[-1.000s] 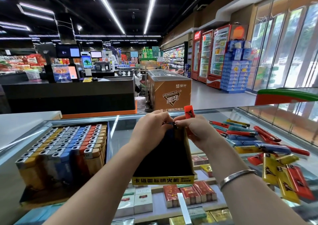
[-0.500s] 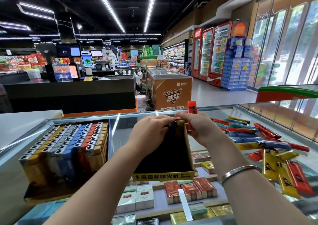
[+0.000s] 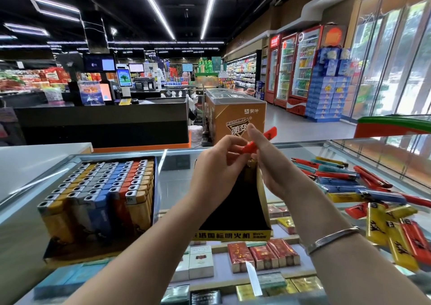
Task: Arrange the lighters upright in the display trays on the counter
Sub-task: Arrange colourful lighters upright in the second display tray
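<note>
A red lighter (image 3: 261, 140) is held tilted above the far end of a nearly empty black display tray (image 3: 235, 211) with a yellow front label. My left hand (image 3: 217, 164) pinches the lighter's lower end and my right hand (image 3: 268, 164) grips its middle. One yellow lighter (image 3: 250, 173) stands upright at the tray's far right corner, partly hidden by my hands. A full tray (image 3: 100, 202) of upright yellow, grey, blue and orange lighters sits to the left. A loose pile of red, blue and yellow lighters (image 3: 363, 192) lies on the glass to the right.
Both trays stand on a glass counter (image 3: 177, 183) with cigarette packs (image 3: 263, 254) visible under the glass. A white counter (image 3: 35, 162) adjoins at the left. Beyond are a black checkout desk (image 3: 105, 125), a freezer chest (image 3: 235, 118) and drink coolers (image 3: 298, 69).
The red lighter was upright in my right hand by the tray's far edge; now both hands have lifted above the tray and hold it tilted between them.
</note>
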Demonstrator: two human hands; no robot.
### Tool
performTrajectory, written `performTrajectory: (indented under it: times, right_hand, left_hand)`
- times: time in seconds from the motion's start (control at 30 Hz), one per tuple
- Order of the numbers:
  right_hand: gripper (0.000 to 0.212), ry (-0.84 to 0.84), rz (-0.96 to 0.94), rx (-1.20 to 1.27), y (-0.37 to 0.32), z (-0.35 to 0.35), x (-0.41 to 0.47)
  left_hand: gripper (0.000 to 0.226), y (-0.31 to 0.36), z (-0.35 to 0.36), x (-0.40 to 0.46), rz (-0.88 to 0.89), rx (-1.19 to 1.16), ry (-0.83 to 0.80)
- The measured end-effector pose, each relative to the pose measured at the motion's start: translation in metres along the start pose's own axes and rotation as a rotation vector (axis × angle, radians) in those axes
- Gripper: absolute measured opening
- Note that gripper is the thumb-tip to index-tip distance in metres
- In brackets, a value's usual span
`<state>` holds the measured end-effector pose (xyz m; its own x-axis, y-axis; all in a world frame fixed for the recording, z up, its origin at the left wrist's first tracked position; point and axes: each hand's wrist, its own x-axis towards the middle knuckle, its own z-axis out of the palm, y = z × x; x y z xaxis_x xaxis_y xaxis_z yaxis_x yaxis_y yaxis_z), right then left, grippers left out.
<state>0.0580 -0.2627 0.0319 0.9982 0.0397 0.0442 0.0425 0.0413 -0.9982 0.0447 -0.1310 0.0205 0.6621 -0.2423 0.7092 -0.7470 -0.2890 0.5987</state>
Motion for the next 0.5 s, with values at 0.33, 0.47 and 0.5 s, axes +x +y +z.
performTrajectory:
  times: [0.33,0.47,0.5]
  right_hand:
    - [0.03,0.066,0.06,-0.182,0.002,0.001,0.002]
    - [0.008,0.047,0.102,-0.294,0.007,0.001,0.002]
    - [0.009,0.041,0.105,-0.297,0.006,0.002,0.0]
  left_hand:
    - [0.025,-0.013,-0.051,0.022,-0.217,-0.223,0.183]
    - [0.02,-0.019,-0.049,0.02,-0.158,0.088,0.028]
    - [0.019,-0.021,-0.048,0.018,-0.152,0.154,0.002]
